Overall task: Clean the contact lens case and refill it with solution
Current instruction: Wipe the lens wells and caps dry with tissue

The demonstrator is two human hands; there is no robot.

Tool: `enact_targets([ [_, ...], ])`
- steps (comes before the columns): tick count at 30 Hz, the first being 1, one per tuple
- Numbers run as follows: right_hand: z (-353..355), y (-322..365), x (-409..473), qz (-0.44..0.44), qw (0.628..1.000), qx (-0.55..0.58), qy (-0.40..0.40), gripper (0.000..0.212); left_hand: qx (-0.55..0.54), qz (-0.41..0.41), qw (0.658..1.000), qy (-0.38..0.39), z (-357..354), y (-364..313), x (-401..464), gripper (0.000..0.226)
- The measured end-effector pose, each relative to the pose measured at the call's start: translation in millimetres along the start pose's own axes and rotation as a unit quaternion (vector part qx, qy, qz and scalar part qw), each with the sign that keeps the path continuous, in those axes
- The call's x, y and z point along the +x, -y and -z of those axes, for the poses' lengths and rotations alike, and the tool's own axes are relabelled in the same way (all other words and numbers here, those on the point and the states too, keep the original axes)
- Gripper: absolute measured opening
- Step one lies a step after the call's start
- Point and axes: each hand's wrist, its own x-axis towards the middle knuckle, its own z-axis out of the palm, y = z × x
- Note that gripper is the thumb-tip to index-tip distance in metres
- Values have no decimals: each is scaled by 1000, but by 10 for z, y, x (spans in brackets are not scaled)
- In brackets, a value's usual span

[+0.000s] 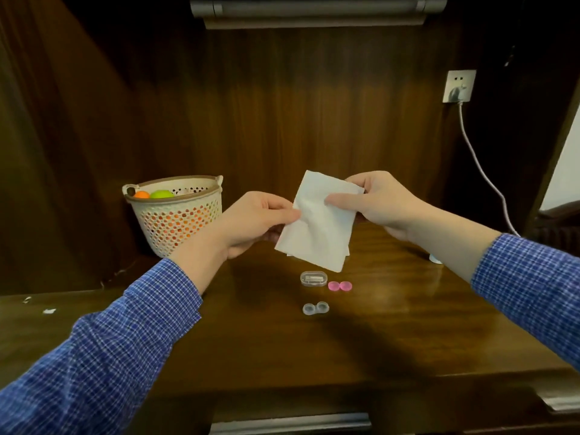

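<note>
Both hands hold a folded white tissue [317, 221] in the air above the desk [408, 324]. The left hand [257, 219] pinches its left edge between thumb and fingers; the right hand [373, 200] pinches the upper right edge, thumb on the near face.

The clear lens case [315, 308], open with both wells up, lies on the desk below the grip and nearer the person. The two pink caps [340, 286] lie just below the tissue's lower edge, beside a small clear box [312, 279].

Risks, as judged:
- The tissue is thin; pulling the two pinches apart could tear it.
- Its hanging corner could sweep the light caps away when lowered.
- Paper fibres may stay in the wells after wiping.
- No solution bottle is identifiable; a pale object behind the right forearm is mostly hidden.
</note>
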Motion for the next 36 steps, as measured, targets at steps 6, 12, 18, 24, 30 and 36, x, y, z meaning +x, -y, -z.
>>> enact_targets([
  [6,-298,-377,2,-165,969,174,66,26,-104,26,992,-59,-231,532,122,16],
  [12,-584,-899,56,-180,951,210,138,16,-168,86,979,-81,-360,996,288,27],
  [18,-692,-1304,149,-172,921,306,168,23,-275,117,952,-59,-488,1380,324,34],
  [24,-733,-1469,114,-113,859,438,239,24,-301,106,948,-18,-437,1488,315,43],
  [30,-707,-1501,74,-121,862,425,250,29,-313,109,943,11,-440,1442,270,51],
  [36,-741,-1575,52,-92,931,287,204,47,-241,157,957,-38,-485,1371,277,12],
])
